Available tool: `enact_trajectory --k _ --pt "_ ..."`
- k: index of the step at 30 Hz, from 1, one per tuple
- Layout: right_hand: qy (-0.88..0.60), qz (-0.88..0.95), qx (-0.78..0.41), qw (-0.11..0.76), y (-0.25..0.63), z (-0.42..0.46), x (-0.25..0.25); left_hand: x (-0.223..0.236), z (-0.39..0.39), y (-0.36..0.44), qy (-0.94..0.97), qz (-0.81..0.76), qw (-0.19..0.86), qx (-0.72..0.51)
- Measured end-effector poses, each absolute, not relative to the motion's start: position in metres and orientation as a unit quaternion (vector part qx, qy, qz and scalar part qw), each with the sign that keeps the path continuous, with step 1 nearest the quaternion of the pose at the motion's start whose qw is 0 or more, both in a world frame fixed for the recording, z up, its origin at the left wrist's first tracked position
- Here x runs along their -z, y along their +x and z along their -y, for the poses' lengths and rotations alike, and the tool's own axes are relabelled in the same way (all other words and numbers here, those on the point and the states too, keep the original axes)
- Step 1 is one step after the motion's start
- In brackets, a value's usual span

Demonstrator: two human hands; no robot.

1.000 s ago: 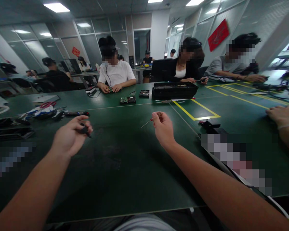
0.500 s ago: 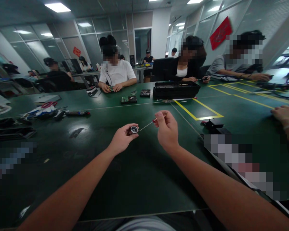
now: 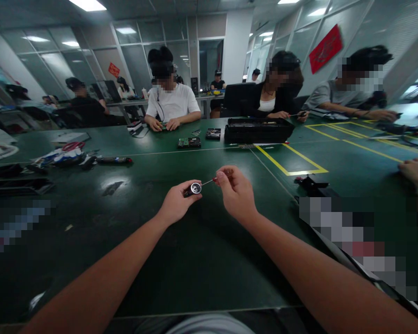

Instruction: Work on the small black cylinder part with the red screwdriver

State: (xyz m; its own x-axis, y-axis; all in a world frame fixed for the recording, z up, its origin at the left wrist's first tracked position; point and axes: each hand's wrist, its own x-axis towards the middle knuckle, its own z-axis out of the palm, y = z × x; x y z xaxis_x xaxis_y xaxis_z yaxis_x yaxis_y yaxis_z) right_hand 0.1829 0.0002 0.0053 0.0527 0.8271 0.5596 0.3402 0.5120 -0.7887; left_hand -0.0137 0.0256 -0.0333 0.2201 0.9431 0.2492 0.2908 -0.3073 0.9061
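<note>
My left hand (image 3: pixel 179 202) is closed around a small dark cylindrical part (image 3: pixel 195 188) with a silvery ring at its open end, which faces me. In my right hand (image 3: pixel 237 191) is a screwdriver (image 3: pixel 208 182), gripped by its handle between thumb and fingers. A red piece shows at the handle's front, and the thin metal shaft points left. Its tip meets the ringed end of the part; I cannot tell whether it is inside or only at the rim. Both hands are above the green table (image 3: pixel 181 278).
Across the table lie a black open case (image 3: pixel 259 131), a circuit board (image 3: pixel 189 142) and a hard drive (image 3: pixel 213 133). To the left are a dark pen-shaped tool (image 3: pixel 114 160) and a black tray (image 3: pixel 19 186). Black parts (image 3: pixel 315 185) lie right. Co-workers sit opposite; one's hand (image 3: pixel 416 172) rests at right.
My right hand has moved left and slightly down, bringing the screwdriver closer to the cylindrical part, so less shaft shows. The part's open end has turned a little more toward me.
</note>
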Motion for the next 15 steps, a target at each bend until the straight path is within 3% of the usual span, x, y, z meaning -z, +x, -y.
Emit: enact_trajectory --k 15 --pt "-0.515 0.652 -0.138 0.539 0.1863 -0.0001 -0.0098 0.0251 -0.0210 -0.0153 0.690 -0.482 0.310 -0.443"
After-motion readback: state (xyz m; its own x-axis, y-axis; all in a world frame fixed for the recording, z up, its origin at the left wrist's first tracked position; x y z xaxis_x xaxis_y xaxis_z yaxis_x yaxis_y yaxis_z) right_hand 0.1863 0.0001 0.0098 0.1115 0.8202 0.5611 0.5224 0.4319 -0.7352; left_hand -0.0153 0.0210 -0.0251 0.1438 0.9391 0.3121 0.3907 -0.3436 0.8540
